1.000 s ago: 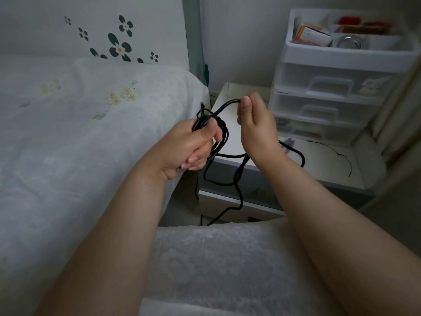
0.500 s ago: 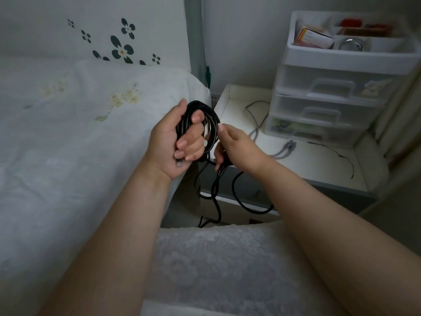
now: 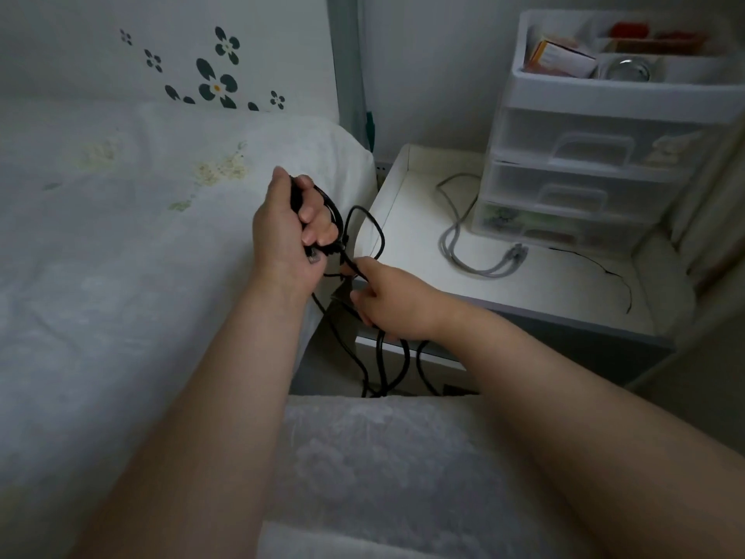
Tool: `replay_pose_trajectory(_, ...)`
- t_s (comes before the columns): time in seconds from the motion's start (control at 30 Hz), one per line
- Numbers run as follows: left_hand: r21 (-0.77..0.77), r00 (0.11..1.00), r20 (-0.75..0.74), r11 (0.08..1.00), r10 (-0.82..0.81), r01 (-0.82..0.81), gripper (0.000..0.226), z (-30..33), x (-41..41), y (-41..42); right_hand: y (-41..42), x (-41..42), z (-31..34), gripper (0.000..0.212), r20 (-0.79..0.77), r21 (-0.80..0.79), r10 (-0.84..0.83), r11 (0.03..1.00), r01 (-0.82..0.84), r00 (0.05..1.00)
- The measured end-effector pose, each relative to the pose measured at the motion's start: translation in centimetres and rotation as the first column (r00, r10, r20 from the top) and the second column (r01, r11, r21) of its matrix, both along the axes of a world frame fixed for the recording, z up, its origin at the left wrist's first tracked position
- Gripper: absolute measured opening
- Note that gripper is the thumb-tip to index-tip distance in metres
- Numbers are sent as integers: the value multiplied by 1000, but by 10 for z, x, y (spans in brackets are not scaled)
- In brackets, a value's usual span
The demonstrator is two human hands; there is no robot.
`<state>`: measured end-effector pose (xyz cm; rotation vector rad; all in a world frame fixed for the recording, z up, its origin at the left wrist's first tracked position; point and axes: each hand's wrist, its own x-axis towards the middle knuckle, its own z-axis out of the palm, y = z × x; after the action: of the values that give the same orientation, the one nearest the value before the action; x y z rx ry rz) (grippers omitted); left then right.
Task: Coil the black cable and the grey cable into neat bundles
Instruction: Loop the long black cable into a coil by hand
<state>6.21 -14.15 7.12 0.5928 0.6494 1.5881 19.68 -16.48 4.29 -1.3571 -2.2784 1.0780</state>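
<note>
Midway through winding the black cable (image 3: 365, 232), by the look of it; several turns already gathered, a fair length left loose. Held up in the gap between the bed (image 3: 121, 256) on the left and the white bedside table (image 3: 411, 203) on the right. Thin, matte, limp; turns bunched rather than flat, one open loop standing out to the right of the bundle, slack strands hanging down in long curves and dropping out of sight behind the pale cloth (image 3: 383, 457) at the near edge. A connector end seemingly poking out below the lower fingers, too small to be sure.

Left hand (image 3: 288, 232) clenched round the gathered turns, fingers curled over them. Right hand (image 3: 387, 300) just below and to the right, thumb and fingertips pinching the running strand close under the bundle.

Next move, probably: draw up a fresh length of the slack, lay it round as another turn matching the rest, and feed it under the left fingers without loosening those already held. Some care likely needed with the hanging strands, crossed over one another and apt to snag.

Grey cable (image 3: 455, 236) not yet touched: lying loose on the table top in a long narrow bend, its plugs toward the right, near the foot of the clear drawer unit (image 3: 584, 163) at the far right. Coiling of that one still to come.
</note>
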Motion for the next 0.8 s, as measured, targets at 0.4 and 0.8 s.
replay_pose_trajectory(0.4, 143, 613, -745, 960, 265, -241, 41, -5, 18, 4, -14, 10, 17, 29, -11, 145, 31, 989, -29, 999)
replay_pose_trajectory(0.8, 3, 150, -989, 996, -10, 87, 47, -14, 26, 1, 15, 48, 26, 28, -71, 302, -119, 944, 135, 990)
